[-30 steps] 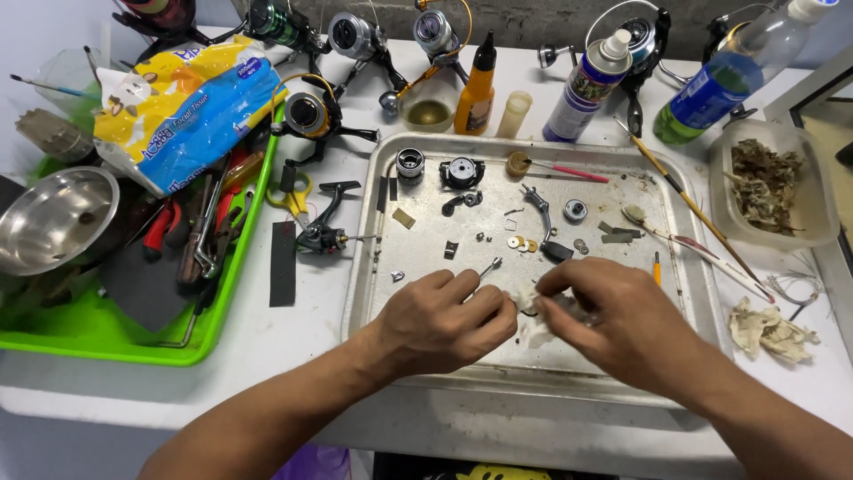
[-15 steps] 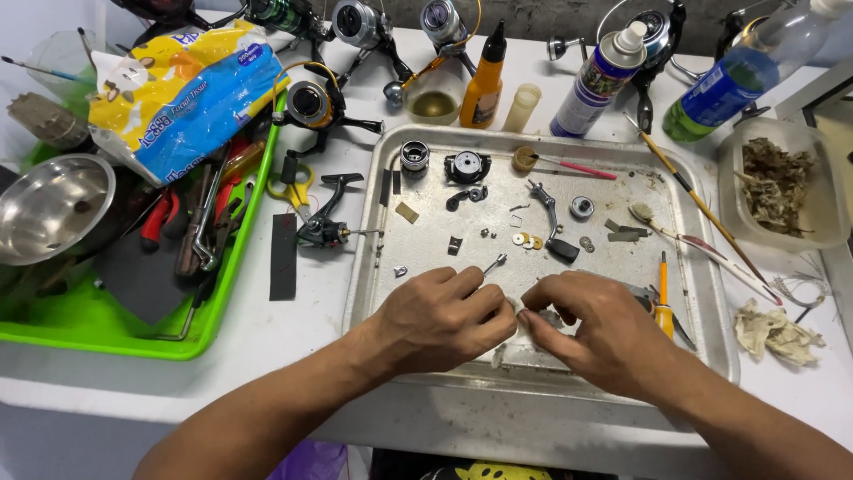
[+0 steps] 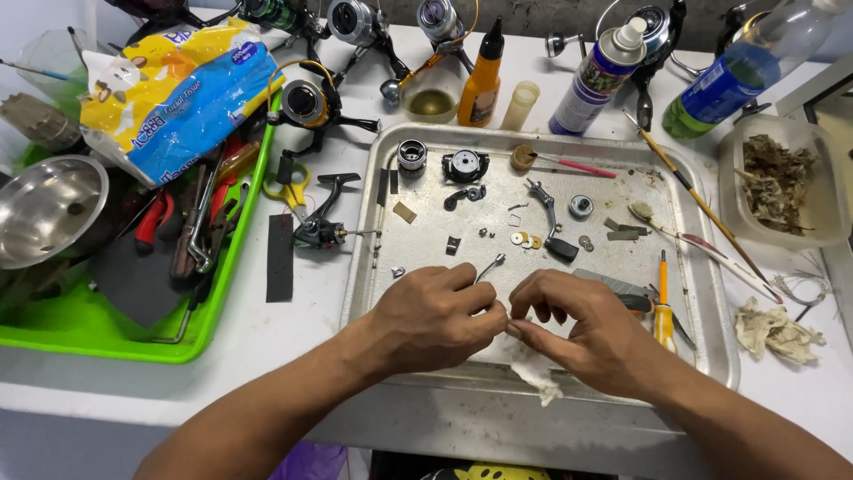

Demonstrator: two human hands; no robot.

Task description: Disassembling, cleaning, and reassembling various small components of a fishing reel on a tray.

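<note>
Clearly both hands meet over the near part of the metal tray (image 3: 711, 293): left hand (image 3: 435, 316) and right hand (image 3: 582, 333) pinch fingertips closed on something tiny, too small to identify. Keeping it low above the white rag (image 3: 538, 378) should catch drops.

left hand (image 3: 435, 320): your fist's loosely curled, knuckles up, thumb and fingertips pinched toward the right
right hand (image 3: 591, 333): fingers bent, tips pinched, meeting your left hand's tips near the middle
forearms: both bare, coming in from the near edge and angling inward in a V
wrists: pretty straight, palms down
</note>
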